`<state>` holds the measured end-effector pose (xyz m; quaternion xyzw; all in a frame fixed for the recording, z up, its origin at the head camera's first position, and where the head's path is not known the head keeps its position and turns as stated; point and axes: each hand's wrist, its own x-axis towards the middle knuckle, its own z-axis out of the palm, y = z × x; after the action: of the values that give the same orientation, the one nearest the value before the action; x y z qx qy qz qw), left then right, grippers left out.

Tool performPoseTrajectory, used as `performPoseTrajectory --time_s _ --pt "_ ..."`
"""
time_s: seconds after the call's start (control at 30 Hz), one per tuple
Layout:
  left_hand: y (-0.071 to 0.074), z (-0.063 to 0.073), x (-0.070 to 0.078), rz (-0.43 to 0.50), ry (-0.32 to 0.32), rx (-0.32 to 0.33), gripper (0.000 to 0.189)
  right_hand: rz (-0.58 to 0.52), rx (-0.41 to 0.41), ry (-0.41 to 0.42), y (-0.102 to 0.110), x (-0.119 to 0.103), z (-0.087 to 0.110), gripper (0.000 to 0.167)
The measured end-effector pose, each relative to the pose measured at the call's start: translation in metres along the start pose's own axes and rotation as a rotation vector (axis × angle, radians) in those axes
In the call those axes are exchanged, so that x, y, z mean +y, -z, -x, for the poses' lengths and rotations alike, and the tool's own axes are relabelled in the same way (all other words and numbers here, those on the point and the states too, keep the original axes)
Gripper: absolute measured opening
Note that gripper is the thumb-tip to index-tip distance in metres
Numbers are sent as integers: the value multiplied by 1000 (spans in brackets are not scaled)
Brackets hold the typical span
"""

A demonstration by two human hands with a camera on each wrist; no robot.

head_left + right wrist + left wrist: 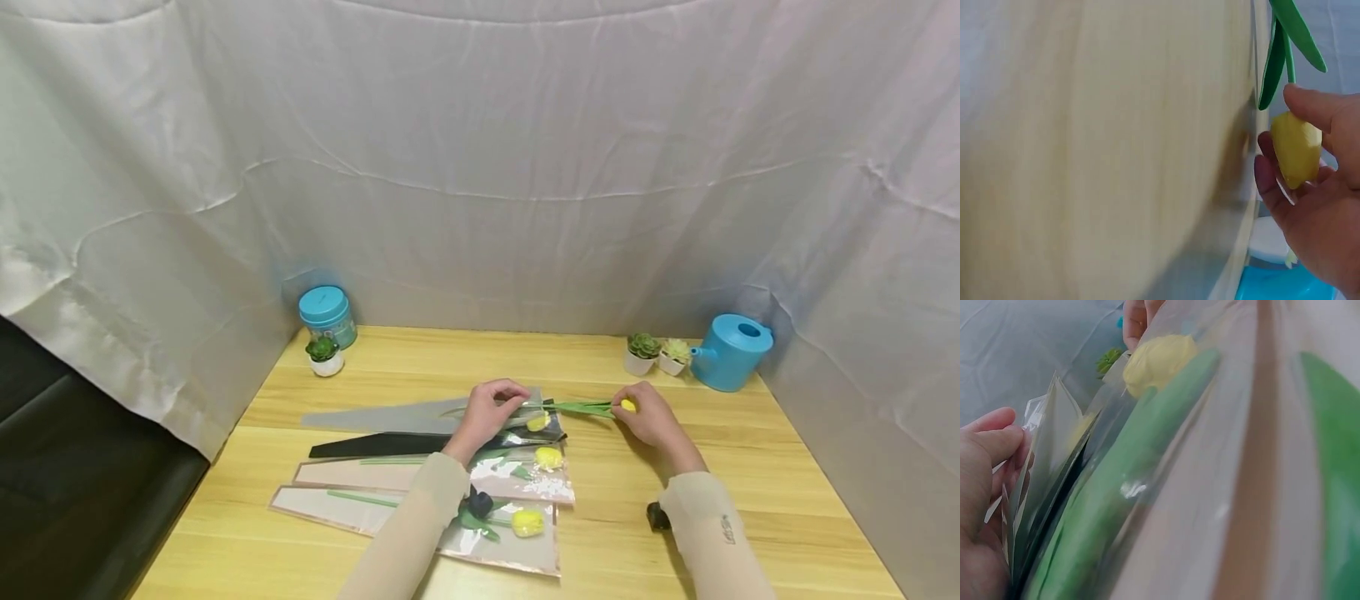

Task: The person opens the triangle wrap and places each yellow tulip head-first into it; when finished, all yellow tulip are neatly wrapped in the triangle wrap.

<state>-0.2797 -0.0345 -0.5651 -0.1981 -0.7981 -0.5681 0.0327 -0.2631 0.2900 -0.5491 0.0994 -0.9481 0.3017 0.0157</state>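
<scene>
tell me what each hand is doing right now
Left hand: pinching the clear sleeve open.
Right hand: holding the yellow flower.

Staged recording booth, not a lived-in room: a wooden table (750,467) enclosed on three sides by a draped grey cloth backdrop (480,167), with small potted succulents (325,354) at its rear corners.

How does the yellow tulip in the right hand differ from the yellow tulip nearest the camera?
The tulip in the right hand is bare, its bud pinched by the right hand, leaves pointing toward the sleeve the left hand holds. The nearest tulip lies untouched on the table, inside a clear sleeve. Both have yellow buds and green stems.
</scene>
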Motion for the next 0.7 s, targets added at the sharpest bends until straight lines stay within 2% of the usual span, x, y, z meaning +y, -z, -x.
performPoseTrajectory --time_s 0.33,0.7 --pt "3 0 2 21 -1 -12 16 -27 52 -24 5 -14 7 8" --pt "-2 1 7 45 -28 -13 13 -37 85 39 -7 -51 1 7"
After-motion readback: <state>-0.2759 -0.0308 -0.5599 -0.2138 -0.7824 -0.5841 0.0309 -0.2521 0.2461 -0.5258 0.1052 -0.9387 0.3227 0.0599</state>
